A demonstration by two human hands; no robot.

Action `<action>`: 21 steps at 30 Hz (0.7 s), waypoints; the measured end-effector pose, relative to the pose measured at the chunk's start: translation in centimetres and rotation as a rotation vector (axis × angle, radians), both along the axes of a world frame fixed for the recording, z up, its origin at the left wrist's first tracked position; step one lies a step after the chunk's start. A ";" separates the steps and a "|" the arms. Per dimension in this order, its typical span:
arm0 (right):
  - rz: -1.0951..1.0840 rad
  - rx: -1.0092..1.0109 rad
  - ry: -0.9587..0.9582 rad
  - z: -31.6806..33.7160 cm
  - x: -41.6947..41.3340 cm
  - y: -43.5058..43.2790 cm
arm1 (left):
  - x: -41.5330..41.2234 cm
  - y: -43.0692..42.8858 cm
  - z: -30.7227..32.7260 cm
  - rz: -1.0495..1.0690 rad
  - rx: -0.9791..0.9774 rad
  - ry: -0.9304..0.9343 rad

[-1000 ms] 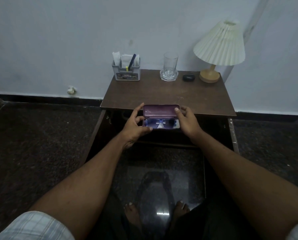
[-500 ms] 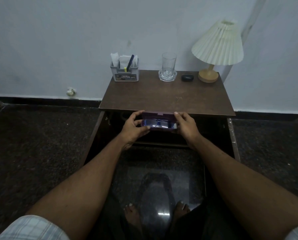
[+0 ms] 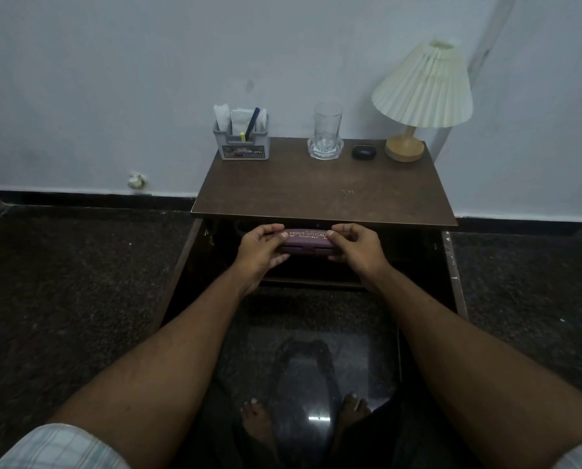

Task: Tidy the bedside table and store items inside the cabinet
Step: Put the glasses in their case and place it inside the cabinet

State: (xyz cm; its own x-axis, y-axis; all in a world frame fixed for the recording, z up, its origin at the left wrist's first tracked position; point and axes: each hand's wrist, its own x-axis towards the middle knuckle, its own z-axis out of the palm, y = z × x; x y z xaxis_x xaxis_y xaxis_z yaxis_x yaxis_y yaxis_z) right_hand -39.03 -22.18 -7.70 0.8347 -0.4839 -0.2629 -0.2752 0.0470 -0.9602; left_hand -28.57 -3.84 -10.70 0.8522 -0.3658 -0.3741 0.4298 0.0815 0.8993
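Observation:
A purple glasses case with gold lettering on its lid is closed and held level just below the front edge of the brown bedside table. My left hand grips its left end and my right hand grips its right end. The case hangs in front of the dark open cabinet under the tabletop. Both cabinet doors stand swung outward.
At the back of the tabletop stand a grey organiser with pens and papers, a clear glass on a coaster, a small black case and a pleated lamp. My bare feet rest on the glossy dark floor.
The case's lid has come down over the glasses and now is closed. Both hands lowered the case from the table's edge to the cabinet opening.

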 end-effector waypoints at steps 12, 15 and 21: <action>-0.007 -0.040 -0.019 0.6 0.0 0.0 | -0.2 -0.4 0.7 0.057 -0.009 0.004; -0.058 0.030 -0.034 1.0 0.1 0.1 | -0.4 -0.7 1.0 0.091 -0.045 0.015; -0.143 0.182 -0.043 2.3 0.0 0.1 | -0.5 -0.6 1.8 0.096 -0.145 0.083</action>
State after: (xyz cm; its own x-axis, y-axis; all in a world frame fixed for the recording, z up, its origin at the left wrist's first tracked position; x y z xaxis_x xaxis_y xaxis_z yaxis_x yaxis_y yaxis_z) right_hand -39.03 -22.07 -5.42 0.7733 -0.5457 -0.3228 -0.2127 0.2564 -0.9429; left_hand -29.06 -4.48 -8.91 0.8541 -0.3396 -0.3939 0.4860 0.2516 0.8370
